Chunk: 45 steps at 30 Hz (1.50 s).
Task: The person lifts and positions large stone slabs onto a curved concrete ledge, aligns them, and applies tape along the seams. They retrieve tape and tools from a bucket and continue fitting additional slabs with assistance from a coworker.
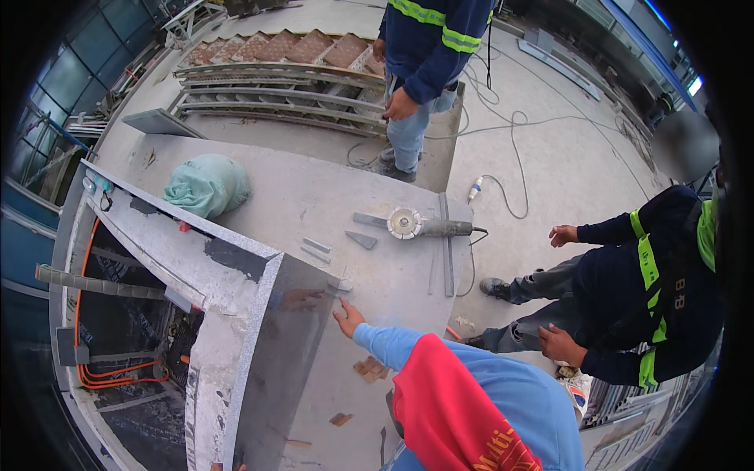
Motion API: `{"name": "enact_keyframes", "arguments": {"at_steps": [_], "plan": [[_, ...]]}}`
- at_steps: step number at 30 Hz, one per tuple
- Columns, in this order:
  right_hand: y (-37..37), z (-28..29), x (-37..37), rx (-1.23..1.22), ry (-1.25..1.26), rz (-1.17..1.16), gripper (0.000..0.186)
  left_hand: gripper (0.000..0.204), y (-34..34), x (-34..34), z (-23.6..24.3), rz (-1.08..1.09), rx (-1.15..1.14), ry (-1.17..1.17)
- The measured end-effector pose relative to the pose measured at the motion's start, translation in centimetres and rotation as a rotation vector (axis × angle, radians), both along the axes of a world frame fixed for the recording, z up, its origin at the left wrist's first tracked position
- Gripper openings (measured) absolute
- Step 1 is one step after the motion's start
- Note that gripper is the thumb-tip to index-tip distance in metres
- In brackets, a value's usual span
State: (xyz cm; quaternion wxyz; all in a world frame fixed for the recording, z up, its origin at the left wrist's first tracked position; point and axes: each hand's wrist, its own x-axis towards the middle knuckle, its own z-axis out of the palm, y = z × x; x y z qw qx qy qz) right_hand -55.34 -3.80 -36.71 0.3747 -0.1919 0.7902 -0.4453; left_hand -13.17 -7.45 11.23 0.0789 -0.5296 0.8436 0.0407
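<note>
Neither of my hands can be made out for certain. At the lower edge a few fingertips [228, 467] touch the top edge of a polished dark grey slab [294, 369]; whose they are I cannot tell. A co-worker in a light blue shirt and red head cloth [452, 404] leans in beside the slab. That person's open hand [348, 318] is by the slab's far end, next to a small grey piece [340, 286]. Farther off, an angle grinder [444, 228] with a round disc [405, 223] lies beside a long metal bar [448, 263]. Grey offcuts [361, 239] lie nearby.
At left, a frame wall [216, 377] surrounds a dark recess with orange conduit [118, 383]. A green cloth bundle [206, 186] sits behind it. Two workers in navy tops stand at far centre [436, 55] and right [628, 290]. Cables [514, 149] trail over the floor; metal stairs [283, 78] lie beyond.
</note>
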Motion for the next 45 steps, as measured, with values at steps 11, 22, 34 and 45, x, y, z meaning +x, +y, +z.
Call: {"name": "enact_keyframes", "arguments": {"at_steps": [11, 22, 34, 45], "plan": [[30.8, -3.8, -12.2, 0.542, 0.404, 0.734, 0.059, 0.058, 0.4, 2.2, -2.1, -0.093, -0.192, 0.555], [41.1, 10.5, -14.6, 0.205, 0.217, 0.245, 0.062, 0.049, 2.3, 1.0, -2.5, 0.026, -0.428, 0.449], [10.9, 22.4, -12.3, -0.342, -0.262, 0.267, 0.054, 0.073, -2.4, -20.5, 0.8, -0.129, -0.167, 0.159], [-2.6, 2.2, -3.4, -0.014, -1.158, -0.919, 0.053, 0.052, -4.4, -21.6, -1.3, -0.094, 0.013, 0.158]]}}
